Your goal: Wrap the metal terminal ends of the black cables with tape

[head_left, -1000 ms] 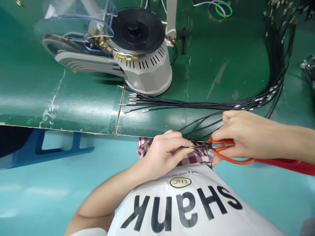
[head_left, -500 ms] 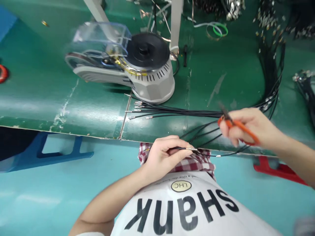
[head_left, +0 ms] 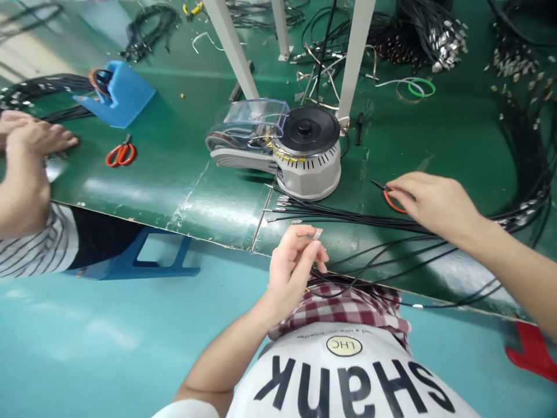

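My left hand (head_left: 296, 255) is closed in a pinch near the table edge, above my lap. Between thumb and fingers a small pale piece (head_left: 318, 233) sticks out; its kind is too small to make out. Loose black cables (head_left: 361, 261) run from below this hand across the table edge to the right. Over the table, my right hand (head_left: 439, 203) has its fingers closed on the orange handle of small scissors (head_left: 390, 200), whose dark blades point left, close to the tabletop. Beneath and left of that hand lies a bundle of black cables (head_left: 348, 217) with metal tips.
A round grey tape dispenser (head_left: 308, 177) stands behind the bundle. Farther left are a blue tape holder (head_left: 128, 96), other orange scissors (head_left: 120, 154) and a co-worker's hands (head_left: 39, 136). White posts (head_left: 357, 58) and piled cables (head_left: 429, 35) are at the back.
The view has swung left, showing the co-worker. My right hand has brought the scissors down toward the tabletop. My left hand has turned upward, with a small pale piece at its fingertips.
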`<action>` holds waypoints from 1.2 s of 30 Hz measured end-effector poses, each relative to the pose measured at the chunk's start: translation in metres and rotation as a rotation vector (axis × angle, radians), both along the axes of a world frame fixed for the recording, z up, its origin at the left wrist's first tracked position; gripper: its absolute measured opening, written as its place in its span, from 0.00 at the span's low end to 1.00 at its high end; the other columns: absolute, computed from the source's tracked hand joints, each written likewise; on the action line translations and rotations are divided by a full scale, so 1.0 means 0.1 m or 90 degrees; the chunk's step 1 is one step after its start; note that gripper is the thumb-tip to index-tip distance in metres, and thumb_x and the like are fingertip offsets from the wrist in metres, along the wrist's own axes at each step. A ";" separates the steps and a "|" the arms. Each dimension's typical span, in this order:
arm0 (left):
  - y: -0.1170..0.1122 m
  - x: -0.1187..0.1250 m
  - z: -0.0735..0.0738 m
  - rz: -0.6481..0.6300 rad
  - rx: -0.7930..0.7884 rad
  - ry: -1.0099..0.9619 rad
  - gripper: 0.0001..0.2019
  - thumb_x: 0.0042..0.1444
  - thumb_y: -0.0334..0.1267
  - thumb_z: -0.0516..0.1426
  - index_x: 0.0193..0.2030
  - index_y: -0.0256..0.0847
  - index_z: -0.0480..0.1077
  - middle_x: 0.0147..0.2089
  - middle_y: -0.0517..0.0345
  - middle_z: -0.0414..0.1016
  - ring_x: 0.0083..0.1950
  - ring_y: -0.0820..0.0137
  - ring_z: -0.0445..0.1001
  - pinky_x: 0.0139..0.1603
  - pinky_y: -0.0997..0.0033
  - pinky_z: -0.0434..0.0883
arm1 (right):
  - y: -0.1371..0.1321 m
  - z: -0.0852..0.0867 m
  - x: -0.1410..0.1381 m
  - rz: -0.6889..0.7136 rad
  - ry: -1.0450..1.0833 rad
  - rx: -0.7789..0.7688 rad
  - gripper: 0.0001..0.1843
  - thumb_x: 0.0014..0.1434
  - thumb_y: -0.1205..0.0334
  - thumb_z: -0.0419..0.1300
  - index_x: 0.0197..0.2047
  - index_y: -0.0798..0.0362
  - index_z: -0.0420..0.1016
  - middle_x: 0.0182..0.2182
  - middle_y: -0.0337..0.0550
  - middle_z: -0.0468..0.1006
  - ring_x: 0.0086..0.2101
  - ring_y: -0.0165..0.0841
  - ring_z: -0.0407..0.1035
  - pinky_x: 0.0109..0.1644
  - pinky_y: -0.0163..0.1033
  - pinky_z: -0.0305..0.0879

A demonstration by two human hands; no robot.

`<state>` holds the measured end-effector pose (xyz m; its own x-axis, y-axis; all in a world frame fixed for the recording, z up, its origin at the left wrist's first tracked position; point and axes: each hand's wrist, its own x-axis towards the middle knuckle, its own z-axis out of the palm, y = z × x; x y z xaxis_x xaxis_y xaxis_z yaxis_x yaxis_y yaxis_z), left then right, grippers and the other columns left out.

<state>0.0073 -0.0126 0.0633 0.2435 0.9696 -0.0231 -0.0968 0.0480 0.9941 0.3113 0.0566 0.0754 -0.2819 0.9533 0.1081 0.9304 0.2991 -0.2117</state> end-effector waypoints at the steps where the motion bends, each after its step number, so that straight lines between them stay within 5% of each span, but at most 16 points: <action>1: 0.00 0.02 0.00 0.007 -0.013 -0.014 0.07 0.69 0.39 0.55 0.50 0.41 0.65 0.32 0.61 0.76 0.26 0.74 0.75 0.33 0.71 0.73 | -0.05 0.08 -0.17 0.017 0.092 -0.010 0.15 0.69 0.54 0.55 0.48 0.50 0.80 0.45 0.45 0.82 0.43 0.39 0.75 0.45 0.41 0.67; 4: -0.02 0.07 0.03 0.019 -0.047 -0.028 0.07 0.67 0.40 0.56 0.46 0.39 0.67 0.33 0.58 0.77 0.25 0.73 0.77 0.29 0.72 0.74 | -0.21 0.30 -0.71 0.079 0.355 -0.119 0.12 0.64 0.51 0.63 0.43 0.49 0.80 0.35 0.40 0.82 0.33 0.31 0.73 0.35 0.35 0.66; 8: -0.01 0.06 0.08 -0.001 -0.113 -0.092 0.07 0.66 0.39 0.59 0.43 0.38 0.69 0.31 0.58 0.78 0.24 0.71 0.78 0.28 0.72 0.74 | -0.23 0.35 -1.12 0.135 0.519 -0.230 0.10 0.63 0.56 0.63 0.34 0.52 0.77 0.28 0.37 0.77 0.28 0.27 0.69 0.33 0.33 0.63; 19: 0.16 -0.03 -0.11 -0.246 -0.366 -0.368 0.08 0.63 0.38 0.60 0.38 0.35 0.76 0.28 0.56 0.76 0.24 0.72 0.75 0.32 0.72 0.69 | -0.15 0.28 -1.14 0.189 0.665 -0.478 0.10 0.62 0.59 0.64 0.33 0.55 0.72 0.27 0.35 0.74 0.28 0.26 0.67 0.34 0.31 0.62; 21: 0.14 0.00 -0.13 -0.229 -0.342 -0.305 0.08 0.63 0.39 0.60 0.37 0.36 0.75 0.27 0.57 0.76 0.25 0.72 0.75 0.32 0.72 0.68 | -0.14 0.27 -1.12 0.200 0.650 -0.478 0.10 0.62 0.59 0.64 0.33 0.55 0.72 0.27 0.35 0.74 0.29 0.26 0.66 0.34 0.31 0.62; 25: 0.10 -0.03 -0.10 -0.046 -0.138 -0.035 0.10 0.64 0.39 0.60 0.33 0.36 0.73 0.30 0.58 0.74 0.32 0.75 0.72 0.38 0.76 0.68 | -0.13 0.27 -1.08 0.218 0.565 -0.441 0.09 0.63 0.58 0.63 0.34 0.54 0.73 0.28 0.36 0.74 0.28 0.26 0.65 0.34 0.32 0.61; 27: 0.08 -0.08 -0.07 -0.056 -0.125 0.020 0.12 0.65 0.42 0.59 0.34 0.36 0.74 0.31 0.58 0.74 0.29 0.78 0.68 0.33 0.79 0.66 | -0.12 0.27 -1.09 0.220 0.501 -0.419 0.10 0.65 0.57 0.61 0.34 0.54 0.74 0.28 0.36 0.75 0.29 0.26 0.65 0.34 0.33 0.61; 31: 0.07 -0.16 -0.07 -0.136 -0.244 -0.027 0.14 0.62 0.46 0.62 0.36 0.35 0.74 0.31 0.55 0.78 0.20 0.80 0.66 0.20 0.79 0.62 | -0.05 0.23 -1.14 0.201 0.464 -0.384 0.12 0.64 0.54 0.62 0.33 0.53 0.77 0.28 0.37 0.76 0.29 0.27 0.66 0.34 0.33 0.61; 36: 0.07 -0.21 -0.18 -0.014 -0.270 -0.123 0.14 0.62 0.46 0.61 0.42 0.35 0.74 0.29 0.55 0.78 0.17 0.77 0.69 0.15 0.79 0.63 | 0.31 0.26 -1.29 -0.013 0.773 -0.357 0.16 0.61 0.49 0.66 0.40 0.55 0.80 0.29 0.39 0.78 0.21 0.22 0.63 0.26 0.30 0.60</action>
<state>-0.0138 -0.0054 0.0454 0.3029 0.8791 -0.3682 -0.2732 0.4502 0.8501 0.1826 0.0873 0.1010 -0.2713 0.9542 -0.1264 0.0704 -0.1113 -0.9913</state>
